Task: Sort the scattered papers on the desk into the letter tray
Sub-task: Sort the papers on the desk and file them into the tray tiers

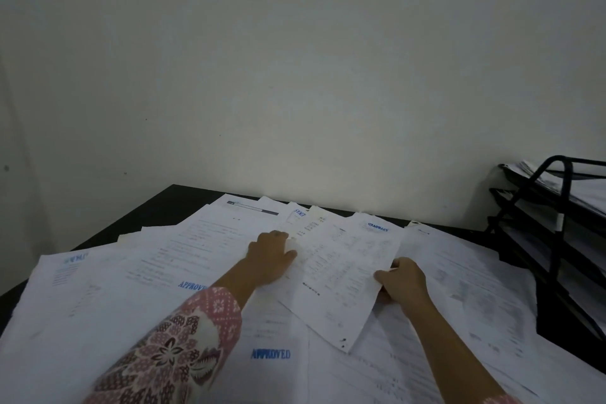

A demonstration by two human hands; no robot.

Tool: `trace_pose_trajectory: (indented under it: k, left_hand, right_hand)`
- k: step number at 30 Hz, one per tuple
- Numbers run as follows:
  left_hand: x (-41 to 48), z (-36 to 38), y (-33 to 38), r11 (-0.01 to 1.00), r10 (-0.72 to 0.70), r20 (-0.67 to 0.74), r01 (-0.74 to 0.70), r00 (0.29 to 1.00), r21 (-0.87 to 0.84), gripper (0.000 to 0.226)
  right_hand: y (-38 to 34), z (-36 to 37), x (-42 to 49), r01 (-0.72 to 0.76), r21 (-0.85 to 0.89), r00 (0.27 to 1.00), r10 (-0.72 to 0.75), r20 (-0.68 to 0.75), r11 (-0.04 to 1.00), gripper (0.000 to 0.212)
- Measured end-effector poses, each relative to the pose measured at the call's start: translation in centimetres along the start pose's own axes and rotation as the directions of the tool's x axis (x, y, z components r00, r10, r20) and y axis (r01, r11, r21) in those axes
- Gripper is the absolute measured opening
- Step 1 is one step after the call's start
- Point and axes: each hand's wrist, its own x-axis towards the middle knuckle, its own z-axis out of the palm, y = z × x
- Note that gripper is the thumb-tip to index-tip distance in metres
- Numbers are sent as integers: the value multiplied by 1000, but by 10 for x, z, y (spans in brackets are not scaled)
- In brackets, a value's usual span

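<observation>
The left hand was laid on the scattered papers, fingers bent; whether anything was gripped could not be told. A light, floppy sheet, judged best taken by an edge, was pinched at its right edge by the right hand. The letter tray stood far right.

Black worktop is pretty much buried: loose printed papers overlap from 9 o'clock round to 4, some stamped APPROVED in blue. Black wire letter tray sits at 3 o'clock.
</observation>
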Motion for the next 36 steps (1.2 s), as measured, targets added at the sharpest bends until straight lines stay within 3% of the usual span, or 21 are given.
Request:
trace_pose_trajectory:
  k: [1, 4, 8, 13, 18, 21, 23, 25, 31, 34, 36]
  left_hand:
    - [2, 1, 1, 999, -1, 35, -1, 999, 43, 57]
    - [6, 10, 9, 982, -2, 2, 1, 1000, 190, 61]
    - [-2, 17, 24, 964, 65, -102, -37, 993, 263, 59]
    - [-12, 18, 34, 971, 103, -160, -65, 982, 228, 54]
    - [-13, 19, 37, 992, 118, -183, -107, 976, 71, 50]
    - [-14, 22, 40, 998, 43, -170, -49, 984, -32, 55]
    - [-12, 23, 42, 1000, -3, -137, 4, 991, 10, 61]
    - [-9, 21, 44, 998, -44, -103, 49, 994, 44, 65]
    - [-2, 6, 49, 982, -167, 33, 169, 985, -83, 61]
    - [1, 4, 46, 968, -138, 112, 158, 984, -197, 55]
    - [0, 5, 43, 961, -111, 120, 137, 987, -241, 39]
  right_hand:
    - [0, 2, -1, 11, -11, 1000, -10, 13, 1000, 5]
    - [0, 8, 0, 16, -44, 999, -15, 42, 999, 31]
    - [-2, 7, 5, 12, -120, 1000, -11, 14, 993, 40]
    - [-5, 5, 12, -76, -207, 997, 69, -42, 975, 56]
    - [-11, 6, 6, -175, -423, 985, 164, -62, 889, 75]
    - [-14, 7, 6, -211, -372, 977, 208, -50, 904, 91]
    - [-14, 6, 8, -238, -331, 971, 235, -49, 913, 96]
    - [-13, 5, 8, -248, -342, 968, 244, -56, 906, 95]
    - [-2, 2, 3, -206, -387, 979, 192, -74, 899, 74]
    - [6, -3, 4, -137, -282, 988, 109, -113, 950, 41]
    - [10, -7, 4, -81, -243, 991, 51, -125, 967, 24]
